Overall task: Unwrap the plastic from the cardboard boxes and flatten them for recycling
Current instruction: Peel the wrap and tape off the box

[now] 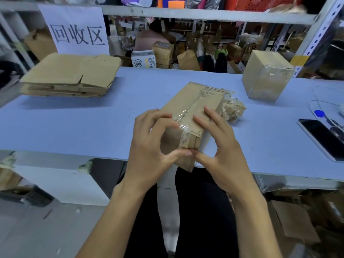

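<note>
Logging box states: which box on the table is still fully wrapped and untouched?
The cube-shaped box at the far right, standing alone under intact plastic. The long box is in both hands, and the far-left stack is already flattened.

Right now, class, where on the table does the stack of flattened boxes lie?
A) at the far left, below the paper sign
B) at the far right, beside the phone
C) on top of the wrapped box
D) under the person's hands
A: the flattened boxes lie at the table's far left, just below the sign; the hands work on another box at the middle.
</note>
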